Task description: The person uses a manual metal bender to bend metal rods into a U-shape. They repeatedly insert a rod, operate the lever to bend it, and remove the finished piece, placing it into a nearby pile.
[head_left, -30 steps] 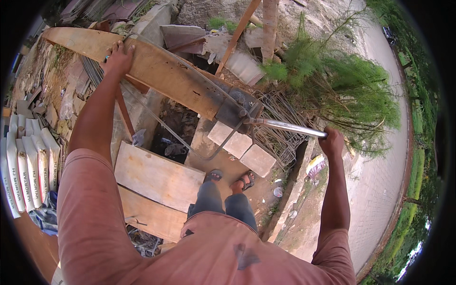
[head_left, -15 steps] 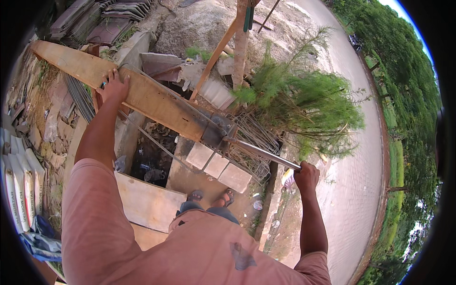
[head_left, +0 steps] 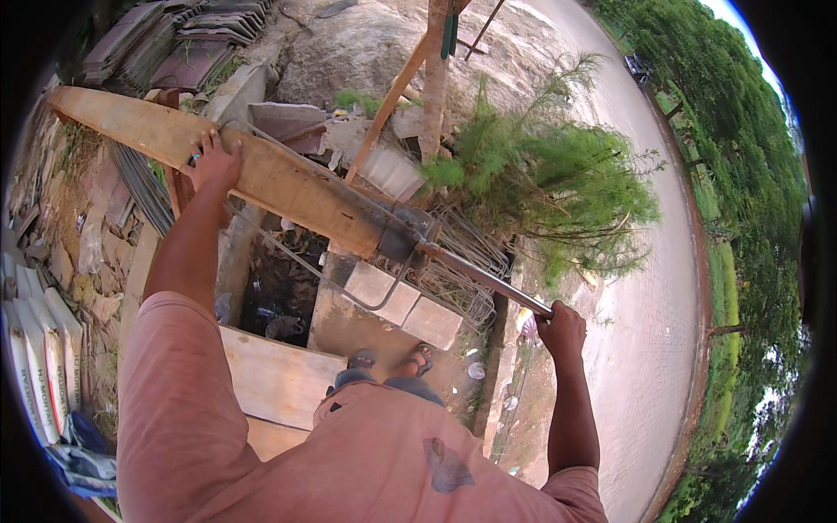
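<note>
My left hand [head_left: 212,164] lies with its fingers spread on a long wooden plank [head_left: 292,186]; whether it also presses on the rod is hard to see. A thin bent steel rod [head_left: 292,251] has one length along the plank's far edge. Its other length runs below the near edge and curves up toward a dark metal bending fixture [head_left: 399,234] at the plank's right end. My right hand [head_left: 561,329] is closed around the end of a metal pipe handle [head_left: 488,279], which slants out from that fixture.
Below the fixture sit pale concrete blocks [head_left: 433,322]. Bent wire frames [head_left: 462,261] are heaped beside a feathery green bush [head_left: 549,174]. A debris-filled pit [head_left: 275,305] opens left of my feet. White sacks [head_left: 39,357] stand at far left, and a paved road [head_left: 632,288] runs along the right.
The rod's curved near end has shifted right, over the blocks. The pipe handle has swung slightly, staying in my right hand. My left hand stays on the plank.
</note>
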`<state>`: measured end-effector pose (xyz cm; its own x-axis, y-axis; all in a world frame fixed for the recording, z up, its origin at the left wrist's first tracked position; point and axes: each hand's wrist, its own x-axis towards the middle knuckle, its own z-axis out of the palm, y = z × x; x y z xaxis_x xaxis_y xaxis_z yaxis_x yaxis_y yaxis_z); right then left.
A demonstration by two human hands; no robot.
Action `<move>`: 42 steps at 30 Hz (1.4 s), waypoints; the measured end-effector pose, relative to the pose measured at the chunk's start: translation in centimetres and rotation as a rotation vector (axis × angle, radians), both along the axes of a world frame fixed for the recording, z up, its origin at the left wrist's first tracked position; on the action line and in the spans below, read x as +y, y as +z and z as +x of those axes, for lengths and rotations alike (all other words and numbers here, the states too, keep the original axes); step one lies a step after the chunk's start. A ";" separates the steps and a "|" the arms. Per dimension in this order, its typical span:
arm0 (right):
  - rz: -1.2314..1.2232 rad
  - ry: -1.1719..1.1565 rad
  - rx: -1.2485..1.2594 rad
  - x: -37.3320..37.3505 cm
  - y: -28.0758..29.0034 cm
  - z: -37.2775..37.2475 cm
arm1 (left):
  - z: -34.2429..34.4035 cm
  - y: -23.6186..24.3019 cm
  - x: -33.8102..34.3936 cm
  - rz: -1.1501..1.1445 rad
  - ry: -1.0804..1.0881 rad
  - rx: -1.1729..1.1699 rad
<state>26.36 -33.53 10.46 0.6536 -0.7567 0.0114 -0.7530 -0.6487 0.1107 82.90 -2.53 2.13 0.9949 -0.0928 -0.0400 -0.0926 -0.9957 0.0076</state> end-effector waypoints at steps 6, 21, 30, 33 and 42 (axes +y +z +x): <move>-0.008 0.004 0.005 0.4 -0.1 -0.7 | 0.7 -0.9 -0.1 -0.025 -0.022 -0.027; 0.068 -0.303 -0.051 7.3 -1.6 -1.0 | 3.0 -1.8 -0.5 -0.061 -0.052 -0.070; 0.250 -0.334 -0.137 15.0 -0.8 -2.1 | 2.5 -2.0 0.4 0.027 -0.073 -0.076; 0.447 -0.255 -0.070 11.8 -1.3 -3.6 | 1.6 -2.1 0.7 0.050 -0.061 -0.055; 0.386 0.030 -0.218 2.8 -4.4 -3.8 | 1.2 -1.0 0.2 0.071 -0.050 -0.056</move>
<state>22.52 -30.77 6.05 0.6890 -0.7134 -0.1278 -0.7119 -0.6333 -0.3034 84.09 -2.38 1.14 0.9899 -0.1415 0.0071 -0.1407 -0.9876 -0.0693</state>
